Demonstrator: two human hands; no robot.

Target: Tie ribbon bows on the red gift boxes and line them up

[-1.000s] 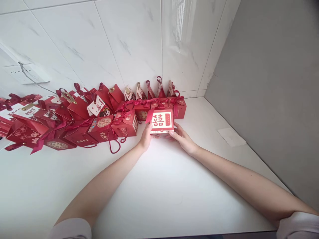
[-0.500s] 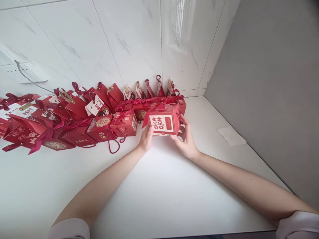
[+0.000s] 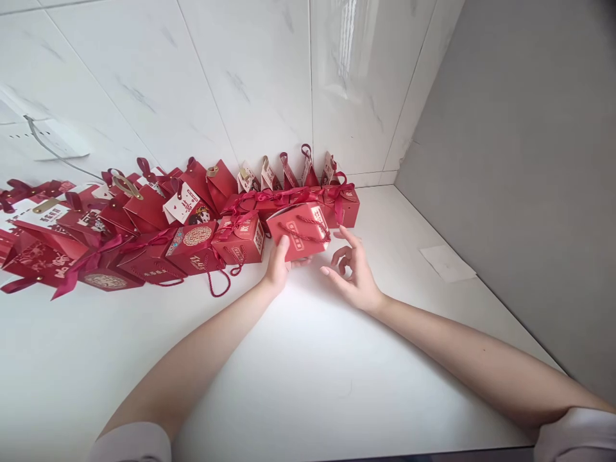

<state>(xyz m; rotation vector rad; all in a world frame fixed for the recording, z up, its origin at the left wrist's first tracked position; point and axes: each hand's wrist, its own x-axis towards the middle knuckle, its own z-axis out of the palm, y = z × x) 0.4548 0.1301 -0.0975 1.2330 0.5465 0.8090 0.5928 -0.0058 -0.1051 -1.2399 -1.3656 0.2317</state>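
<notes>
A red gift box (image 3: 296, 232) with a twisted cord handle is tilted in my left hand (image 3: 279, 263), whose thumb lies on its near left corner and whose fingers reach underneath. My right hand (image 3: 353, 273) is just to the right of the box, apart from it, with fingers spread and slightly curled and nothing in them. Left of the held box stands another red box (image 3: 238, 240) with a ribbon bow and cord handle. Behind it, a red box (image 3: 342, 208) with a ribbon stands at the right end of the back row.
Several red boxes and bags (image 3: 144, 212) line the white table (image 3: 289, 385) from the left edge to the middle. A white paper piece (image 3: 447, 262) lies at right. Behind are a tiled wall (image 3: 260, 77) and a socket with a cable (image 3: 52, 138); a grey panel (image 3: 520, 160) borders the right.
The box has turned, so its corded side now faces me instead of the side with large characters. My right hand has let go of it. My left hand still holds it.
</notes>
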